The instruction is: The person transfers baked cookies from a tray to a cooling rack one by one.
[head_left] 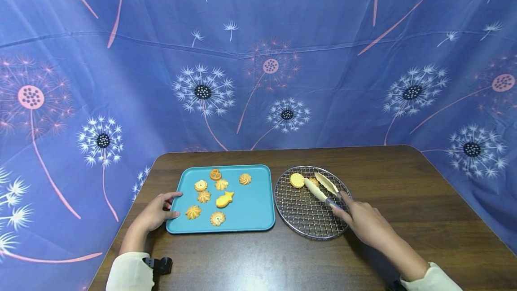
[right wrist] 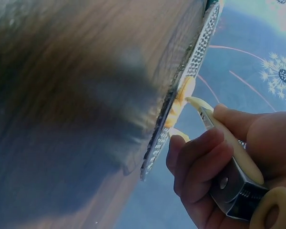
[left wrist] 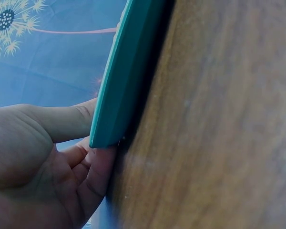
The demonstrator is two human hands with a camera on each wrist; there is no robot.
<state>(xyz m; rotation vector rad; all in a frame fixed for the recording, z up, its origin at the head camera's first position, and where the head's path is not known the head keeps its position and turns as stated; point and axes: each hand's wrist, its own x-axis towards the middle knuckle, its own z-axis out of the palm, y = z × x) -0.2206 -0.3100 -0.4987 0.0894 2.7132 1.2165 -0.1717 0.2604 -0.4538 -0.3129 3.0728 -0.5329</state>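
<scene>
My left hand point(head_left: 154, 212) grips the left edge of a blue tray point(head_left: 254, 214); in the left wrist view the thumb lies over the tray's rim point(left wrist: 115, 95) and fingers are beneath it. Several cookies lie on the tray, among them a fish-shaped one point(head_left: 224, 199) and a pretzel point(head_left: 216, 174). My right hand point(head_left: 365, 221) holds cream-tipped tongs point(head_left: 325, 192) over a round wire rack point(head_left: 308, 224). The tong tips are spread around a cookie point(head_left: 313, 182), partly hidden; whether they touch it I cannot tell. A round yellow cookie point(head_left: 296, 180) lies left of them on the rack.
The tray and rack stand side by side on a brown wooden table point(head_left: 420, 192), a narrow gap between them. Behind the table hangs a blue cloth point(head_left: 323, 80) with dandelion prints.
</scene>
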